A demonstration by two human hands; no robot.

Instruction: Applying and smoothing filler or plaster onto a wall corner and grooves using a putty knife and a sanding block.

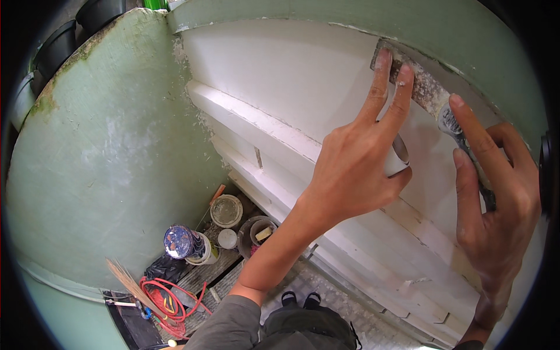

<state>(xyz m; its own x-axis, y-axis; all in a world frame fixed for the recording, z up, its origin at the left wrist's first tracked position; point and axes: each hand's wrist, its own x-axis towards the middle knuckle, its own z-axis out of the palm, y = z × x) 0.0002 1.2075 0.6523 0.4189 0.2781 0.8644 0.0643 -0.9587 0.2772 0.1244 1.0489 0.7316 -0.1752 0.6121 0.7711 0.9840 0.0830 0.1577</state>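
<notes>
A putty knife [429, 92] with a whitish, crusted blade lies against the top of the white wall panel [280, 64], just under the green band. My right hand [499, 181] grips its dark handle, forefinger stretched toward the blade. Two fingers of my left hand [353, 160] press on the blade near its far end. A white roll-like thing [399, 157] with a curved rim sits between this hand's thumb and its other fingers; the hand partly hides it, and its exact kind does not show.
A green wall [105, 151] meets the panel at the left. White ledges [262, 125] jut out below my hands. Down on wooden boards stand a paint-stained tub [185, 242], a grey bucket [226, 211], a red hose [175, 306] and a stick broom [131, 280]. Black pots [56, 49] line the wall top.
</notes>
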